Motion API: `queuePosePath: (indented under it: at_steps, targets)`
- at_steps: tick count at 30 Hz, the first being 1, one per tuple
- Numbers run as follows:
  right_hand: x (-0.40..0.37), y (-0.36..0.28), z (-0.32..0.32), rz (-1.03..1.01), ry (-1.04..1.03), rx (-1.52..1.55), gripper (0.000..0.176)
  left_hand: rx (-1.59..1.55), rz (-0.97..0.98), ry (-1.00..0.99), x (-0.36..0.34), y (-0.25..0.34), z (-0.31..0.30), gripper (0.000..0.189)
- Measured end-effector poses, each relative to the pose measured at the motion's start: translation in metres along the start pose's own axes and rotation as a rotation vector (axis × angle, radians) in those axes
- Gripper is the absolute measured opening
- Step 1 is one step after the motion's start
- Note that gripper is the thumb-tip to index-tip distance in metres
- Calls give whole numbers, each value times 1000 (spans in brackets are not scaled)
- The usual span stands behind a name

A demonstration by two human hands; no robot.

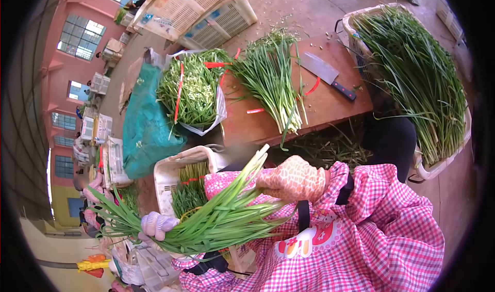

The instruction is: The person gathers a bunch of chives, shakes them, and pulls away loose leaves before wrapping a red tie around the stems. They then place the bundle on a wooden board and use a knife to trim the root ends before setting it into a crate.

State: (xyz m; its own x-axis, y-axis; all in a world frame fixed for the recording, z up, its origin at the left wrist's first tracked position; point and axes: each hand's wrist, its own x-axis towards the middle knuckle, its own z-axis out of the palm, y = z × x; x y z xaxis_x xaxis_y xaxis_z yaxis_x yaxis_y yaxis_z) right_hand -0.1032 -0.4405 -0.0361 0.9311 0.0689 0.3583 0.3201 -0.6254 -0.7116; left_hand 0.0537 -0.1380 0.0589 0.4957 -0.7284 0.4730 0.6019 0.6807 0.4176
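Green stalks [221, 222] form a loose bunch low in the view, the leafy tips fanning at eight o'clock, one clump of pale ends reaching toward the centre and another sitting at five o'clock. At half past seven the left hand [155, 225], in a striped glove, has its fingers curled and clamped on the leafy half; a firm grip that stops short of crushing seems best, as thin leaves probably bruise easily. At eight o'clock, a white basket [165, 186] holds more greens. At one o'clock a separate bunch [270, 75] lies on the brown board [330, 106]. At half past four the right hand [294, 179], in a patterned glove, is at the pale ends, fingers bent and close together; whether they pinch stalks I cannot tell. Light handling along the stalks' length should keep them parallel and unsnapped. Between one and two o'clock, a knife [325, 73] lies on the board, well apart from both hands.
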Motion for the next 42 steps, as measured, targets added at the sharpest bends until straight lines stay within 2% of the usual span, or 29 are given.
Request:
queuePosePath:
  at_steps: [1,3,4,6,8,10,11,12,14,16,17,22,24,26,28,30,31,32,33,34,36,37,38,40,42]
  targets:
    - [-2,1,0,-3,0,-6,22,13,31,62,-1,0,4,16]
    - [-11,4,-2,19,73,338,20,21,69,122,-4,-3,8,17]
    - [-12,1,-2,16,73,330,20,49,77,152,-1,-9,11,19]
    - [-11,-5,-4,49,-15,-67,14,67,82,151,10,-18,13,21]
    - [-10,-1,5,57,-23,-74,17,140,119,196,14,-25,18,24]
    - [-16,-4,0,9,172,176,21,132,125,161,19,-29,23,24]
    - [-17,-7,-1,156,169,346,23,140,140,186,20,-29,25,24]
    - [-18,-10,-1,330,150,644,17,153,154,217,18,-27,27,24]
    - [-16,-18,-14,532,54,1069,15,181,160,209,16,-25,22,24]
    - [-21,-12,-11,534,6,1201,16,189,202,236,15,-22,17,24]
    - [-23,-9,-10,530,-46,1324,17,210,178,166,14,-20,11,19]
    - [-51,15,-34,523,-242,1338,24,184,226,237,-2,10,-5,18]
    - [-62,26,-58,545,-346,1037,28,-10,141,49,-8,26,-16,18]
    - [-63,23,-81,824,-484,403,25,24,119,59,-12,37,-15,20]
    - [-94,72,-68,492,-704,-187,21,-46,53,32,-10,39,-10,22]
    - [-89,75,-65,469,-894,-624,22,-42,68,30,-15,44,-10,22]
    - [-85,71,-63,472,-724,-523,25,-47,80,20,-16,44,-11,22]
    - [-77,65,-60,386,-442,-297,29,-48,78,22,-15,41,-9,22]
    - [-62,59,-57,358,-297,-78,33,-52,92,48,-15,36,-6,22]
    - [-45,49,-55,437,-248,104,39,-55,105,75,-14,30,-2,21]
    - [-22,47,-39,482,-170,639,51,-32,78,78,-6,16,9,21]
    - [-13,50,-25,396,-129,790,55,-9,51,80,-2,12,12,22]
    - [-2,50,-16,309,-134,847,56,-8,48,82,-1,13,11,22]
    - [12,41,-5,267,-232,1188,48,51,-32,-18,1,17,6,21]
    - [19,18,-19,460,-325,961,35,59,-52,-36,4,19,7,20]
